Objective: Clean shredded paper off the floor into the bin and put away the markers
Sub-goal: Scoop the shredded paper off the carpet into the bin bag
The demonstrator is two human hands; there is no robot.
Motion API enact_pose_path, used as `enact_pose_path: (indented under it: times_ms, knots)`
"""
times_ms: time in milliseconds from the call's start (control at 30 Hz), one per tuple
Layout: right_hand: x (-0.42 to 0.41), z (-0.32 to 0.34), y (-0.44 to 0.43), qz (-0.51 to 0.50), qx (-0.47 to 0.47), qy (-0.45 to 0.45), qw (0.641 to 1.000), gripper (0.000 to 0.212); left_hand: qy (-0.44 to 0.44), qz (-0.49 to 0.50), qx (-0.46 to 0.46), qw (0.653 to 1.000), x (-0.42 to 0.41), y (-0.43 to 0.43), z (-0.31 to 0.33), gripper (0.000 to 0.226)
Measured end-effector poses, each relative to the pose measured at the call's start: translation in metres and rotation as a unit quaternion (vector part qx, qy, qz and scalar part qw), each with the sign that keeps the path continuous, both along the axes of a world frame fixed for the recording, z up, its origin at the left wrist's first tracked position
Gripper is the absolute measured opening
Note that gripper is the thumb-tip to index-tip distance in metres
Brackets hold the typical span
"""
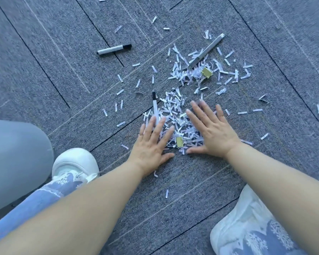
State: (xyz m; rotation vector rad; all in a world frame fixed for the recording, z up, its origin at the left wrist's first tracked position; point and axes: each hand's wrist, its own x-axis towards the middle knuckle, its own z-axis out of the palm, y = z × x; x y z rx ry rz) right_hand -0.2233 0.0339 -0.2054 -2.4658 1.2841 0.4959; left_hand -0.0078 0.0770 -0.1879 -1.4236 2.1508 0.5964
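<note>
Both hands lay flat on the carpet [66, 52], fingers spread, gripping nothing. Left hand [152, 144] and right hand [213, 132] flanked a pile of shredded paper [175, 118]. One marker [155, 105] ran out from under the left fingertips. A second marker [114, 49] sat well beyond the left hand.

Marker [155, 109]: lower end hidden under left hand [151, 144]. Right hand [213, 132]: fingertips motion-blurred. Pale grey object [17, 159]: cut off at left edge, unidentifiable.
</note>
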Motion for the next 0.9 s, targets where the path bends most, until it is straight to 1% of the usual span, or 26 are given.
enact_pose_path:
  times_ms: [133, 233, 300, 367, 433, 467, 533, 600, 667, 700, 733, 833, 900]
  knots:
    - [0.008, -0.001, -0.016, 0.041, -0.012, -0.006, 0.999, 0.095, -0.012, 0.009, -0.026, 1.000, -0.010, -0.022, -0.007, 0.073]
    - [0.008, -0.002, -0.014, 0.059, -0.047, -0.047, 0.996, 0.087, -0.018, 0.021, -0.055, 0.998, -0.007, -0.037, -0.007, 0.077]
    - [0.007, -0.004, -0.012, 0.063, -0.054, -0.073, 0.994, 0.081, -0.004, -0.003, -0.063, 0.998, -0.005, -0.040, -0.004, 0.073]
    - [0.006, -0.005, -0.005, 0.054, -0.070, -0.103, 0.991, 0.073, 0.020, -0.050, -0.071, 0.996, -0.003, -0.036, -0.005, 0.067]
    - [0.005, -0.009, 0.002, 0.040, -0.099, -0.141, 0.984, 0.066, 0.035, -0.070, -0.114, 0.990, -0.001, -0.026, -0.011, 0.063]
    - [0.005, -0.010, 0.005, 0.034, -0.109, -0.155, 0.981, 0.063, 0.044, -0.055, -0.150, 0.986, 0.000, -0.021, -0.014, 0.061]
    - [0.005, -0.011, 0.009, 0.025, -0.121, -0.172, 0.977, 0.058, 0.047, 0.007, -0.204, 0.978, 0.000, -0.012, -0.020, 0.055]
    - [0.005, -0.008, 0.011, 0.011, -0.130, -0.169, 0.977, 0.060, 0.045, 0.053, -0.215, 0.974, 0.000, -0.008, -0.022, 0.052]
    - [0.005, -0.003, 0.012, -0.007, -0.127, -0.157, 0.979, 0.071, 0.049, 0.055, -0.218, 0.973, 0.000, -0.007, -0.021, 0.056]
    - [0.005, 0.000, 0.011, -0.011, -0.128, -0.158, 0.979, 0.074, 0.049, 0.049, -0.215, 0.974, 0.000, -0.009, -0.020, 0.059]
    - [0.007, 0.004, 0.009, -0.011, -0.133, -0.165, 0.977, 0.071, 0.055, 0.044, -0.217, 0.974, 0.002, -0.010, -0.018, 0.061]
    - [0.017, 0.014, -0.001, -0.016, -0.147, -0.183, 0.972, 0.048, 0.082, 0.041, -0.226, 0.970, 0.007, -0.013, -0.013, 0.059]
    - [0.023, 0.019, -0.007, -0.014, -0.133, -0.178, 0.975, 0.039, 0.109, 0.025, -0.227, 0.967, 0.011, -0.010, -0.015, 0.055]
